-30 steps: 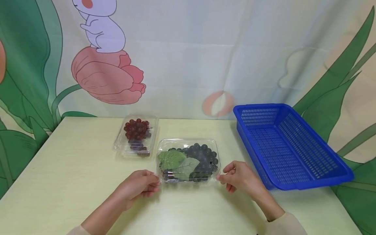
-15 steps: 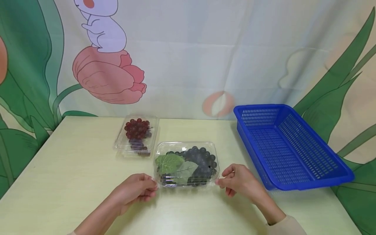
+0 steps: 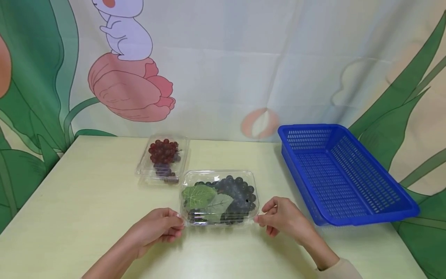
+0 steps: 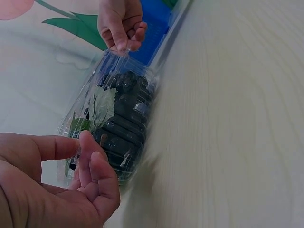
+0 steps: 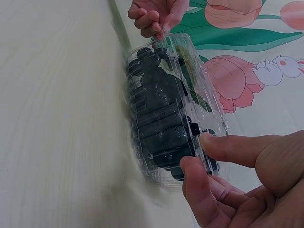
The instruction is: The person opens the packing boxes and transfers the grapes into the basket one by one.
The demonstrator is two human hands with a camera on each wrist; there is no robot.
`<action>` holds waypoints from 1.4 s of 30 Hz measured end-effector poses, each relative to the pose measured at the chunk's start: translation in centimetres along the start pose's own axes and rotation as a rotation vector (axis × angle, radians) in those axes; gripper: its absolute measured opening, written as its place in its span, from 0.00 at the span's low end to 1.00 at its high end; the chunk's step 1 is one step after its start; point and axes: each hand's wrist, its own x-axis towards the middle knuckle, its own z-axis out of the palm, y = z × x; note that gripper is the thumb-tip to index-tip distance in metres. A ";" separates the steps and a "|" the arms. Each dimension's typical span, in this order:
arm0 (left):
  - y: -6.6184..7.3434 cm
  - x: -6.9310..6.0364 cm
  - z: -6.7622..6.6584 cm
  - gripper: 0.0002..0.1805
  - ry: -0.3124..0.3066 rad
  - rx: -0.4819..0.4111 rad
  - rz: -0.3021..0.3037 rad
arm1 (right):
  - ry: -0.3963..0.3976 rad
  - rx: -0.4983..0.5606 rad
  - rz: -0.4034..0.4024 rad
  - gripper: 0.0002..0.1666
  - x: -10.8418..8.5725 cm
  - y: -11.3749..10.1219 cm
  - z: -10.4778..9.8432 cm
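A clear plastic clamshell box point(image 3: 219, 198) with dark grapes and green leaves inside is in front of me in the head view, its lid down. My left hand point(image 3: 157, 228) pinches its near left corner between thumb and finger. At the near right corner, my right hand point(image 3: 283, 217) pinches the lid's edge the same way. The left wrist view shows the grapes point(image 4: 129, 102) through the box's side and the left thumb and fingertip meeting at the rim. In the right wrist view the right thumb point(image 5: 237, 148) lies on the rim. Whether the box's base touches the table cannot be told.
A second clear box point(image 3: 179, 170), holding red and purple grapes point(image 3: 163, 152), stands behind and left. On the right is a blue slotted plastic basket point(image 3: 306, 190). A printed curtain point(image 3: 216, 77) hangs behind the pale wooden table point(image 3: 90, 193).
Both hands have drawn the box of dark grapes slightly towards me and left, keeping their pinch at its corners. The second box and the basket stay where they were.
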 end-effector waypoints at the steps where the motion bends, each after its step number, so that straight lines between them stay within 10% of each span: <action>1: 0.0 -0.1 -0.1 0.06 -0.001 0.003 0.000 | -0.002 0.000 -0.002 0.20 0.0 0.0 0.1; 42: -0.8 -1.4 -0.3 0.08 -0.046 -0.025 -0.021 | -0.018 -0.072 -0.033 0.22 -1.9 -0.1 0.5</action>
